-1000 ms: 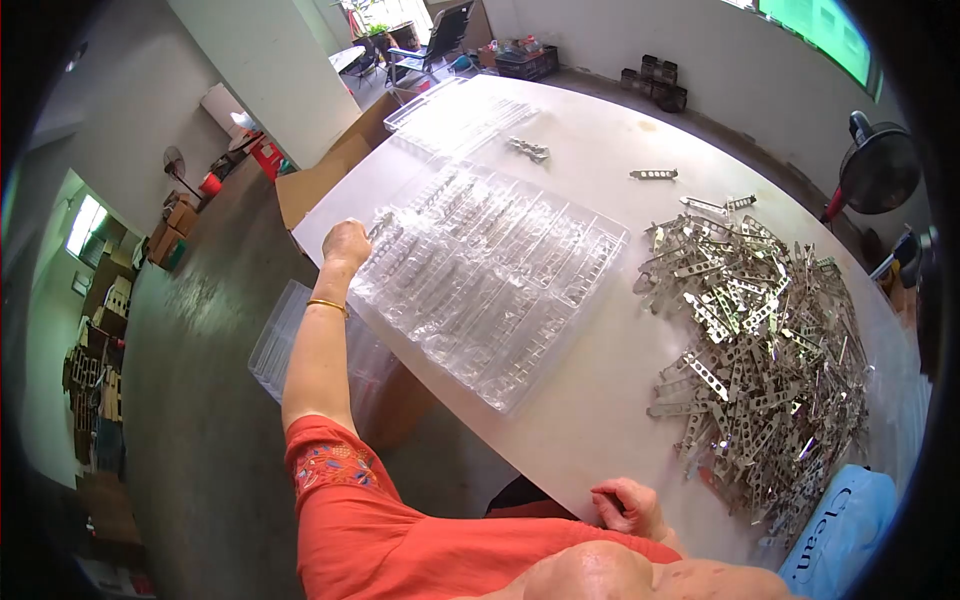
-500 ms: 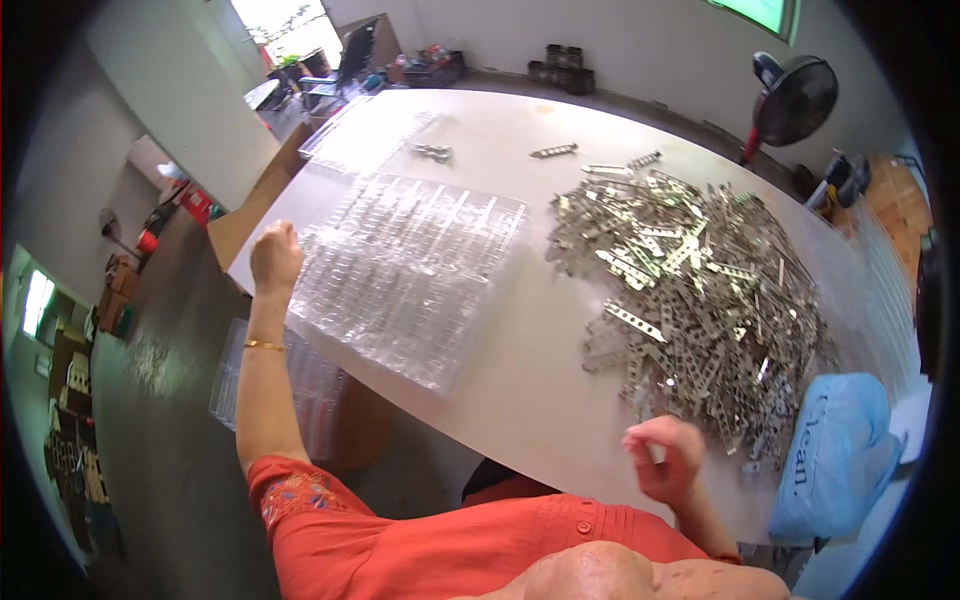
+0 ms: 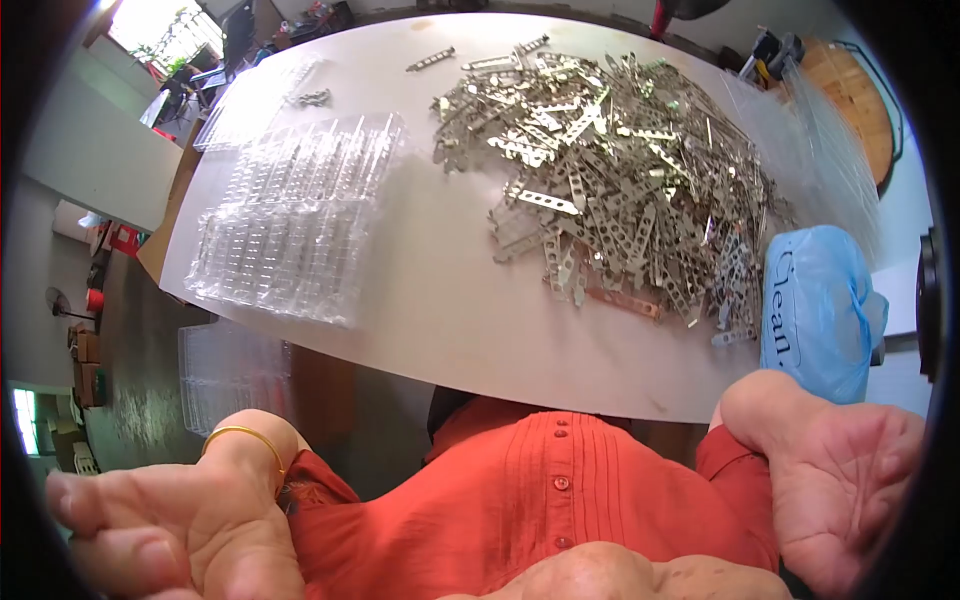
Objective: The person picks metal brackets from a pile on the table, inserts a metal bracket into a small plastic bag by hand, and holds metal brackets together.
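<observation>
My left hand [image 3: 190, 525] is raised close to the camera at the lower left, palm showing, fingers apart and holding nothing. At the lower right, my right hand [image 3: 845, 480] is also lifted with its palm bare; its fingers curve loosely at the dark image edge. Both hands are off the table [image 3: 440, 310]. A large heap of flat metal strips with holes [image 3: 640, 190] covers the table's right half. On the left lies a stack of clear plastic trays [image 3: 290, 220]. The blue plastic bag [image 3: 820, 310] marked "Clean." is nearest my right hand.
Another clear tray [image 3: 260, 100] lies at the far left of the table, beside a few loose metal pieces [image 3: 315, 98]. More clear trays [image 3: 235, 370] stand below the table's left edge. Clear plastic sheeting [image 3: 815, 150] and a round wooden board [image 3: 850, 105] are at the right.
Both hands have left the table area and come up near the camera, opening with palms visible. The camera view has tilted down, so the table appears higher and further left.
</observation>
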The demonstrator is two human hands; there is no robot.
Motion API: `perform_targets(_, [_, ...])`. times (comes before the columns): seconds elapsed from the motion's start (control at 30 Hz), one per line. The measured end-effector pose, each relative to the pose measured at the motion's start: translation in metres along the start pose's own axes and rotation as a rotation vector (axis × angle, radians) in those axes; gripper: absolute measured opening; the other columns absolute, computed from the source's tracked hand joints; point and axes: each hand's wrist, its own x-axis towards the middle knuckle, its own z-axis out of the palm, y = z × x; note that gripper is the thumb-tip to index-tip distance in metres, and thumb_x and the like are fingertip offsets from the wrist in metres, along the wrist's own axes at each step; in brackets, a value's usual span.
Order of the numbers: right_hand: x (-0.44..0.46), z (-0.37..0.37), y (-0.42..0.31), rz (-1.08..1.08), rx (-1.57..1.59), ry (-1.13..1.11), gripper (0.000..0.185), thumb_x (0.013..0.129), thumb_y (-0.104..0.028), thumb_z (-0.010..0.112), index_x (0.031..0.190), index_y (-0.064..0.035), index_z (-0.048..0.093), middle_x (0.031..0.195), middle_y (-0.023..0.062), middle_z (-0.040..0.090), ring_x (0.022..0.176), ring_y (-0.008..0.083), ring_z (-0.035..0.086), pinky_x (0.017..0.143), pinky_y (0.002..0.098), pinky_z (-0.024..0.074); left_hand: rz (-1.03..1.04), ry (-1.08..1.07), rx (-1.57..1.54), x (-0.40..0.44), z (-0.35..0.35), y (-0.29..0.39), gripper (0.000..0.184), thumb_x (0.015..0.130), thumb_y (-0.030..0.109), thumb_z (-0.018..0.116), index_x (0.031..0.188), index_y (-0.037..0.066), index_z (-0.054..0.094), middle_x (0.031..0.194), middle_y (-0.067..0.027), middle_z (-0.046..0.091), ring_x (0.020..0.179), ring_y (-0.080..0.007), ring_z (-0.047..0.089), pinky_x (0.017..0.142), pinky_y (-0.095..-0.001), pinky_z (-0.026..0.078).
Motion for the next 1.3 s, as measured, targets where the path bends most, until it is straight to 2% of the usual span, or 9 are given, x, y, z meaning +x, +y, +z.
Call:
perform_targets(0.2, [0.01,-0.019,-0.009,-0.036,0.106,-0.002,0.042,0.107,-0.03,0.05,0.145,-0.0132,0.047,0.121,-0.0061,0.051,0.084,0.007,0.053,0.073,0.0253,0.0395,0.022,0.05,-0.022,0.0,0.002,0.004,0.041,0.104,0.035,0.049,0.115,-0.002,0.061,0.099,-0.0128,0.067,0.096,-0.0325,0.065,0.095,-0.0515,0.05])
perform_targets(0.7, [0.021,-0.019,-0.012,-0.015,0.134,-0.096,0.037,0.105,-0.028,0.05,0.138,-0.011,0.049,0.116,-0.0038,0.052,0.083,0.008,0.053,0.073,0.0269,0.0399,0.024,0.129,0.003,-0.007,-0.017,0.002,0.041,0.104,0.034,0.047,0.116,-0.003,0.06,0.1,-0.0141,0.067,0.098,-0.0336,0.065,0.097,-0.0522,0.049])
perform_targets(1.3, [0.022,-0.014,-0.01,-0.032,0.18,-0.046,0.032,0.103,-0.027,0.05,0.129,-0.0084,0.051,0.11,-0.0011,0.054,0.081,0.0093,0.053,0.073,0.0288,0.0404,0.025,0.166,0.018,-0.01,-0.015,0.003,0.042,0.104,0.033,0.045,0.117,-0.004,0.059,0.103,-0.0156,0.067,0.1,-0.035,0.065,0.098,-0.0531,0.049])
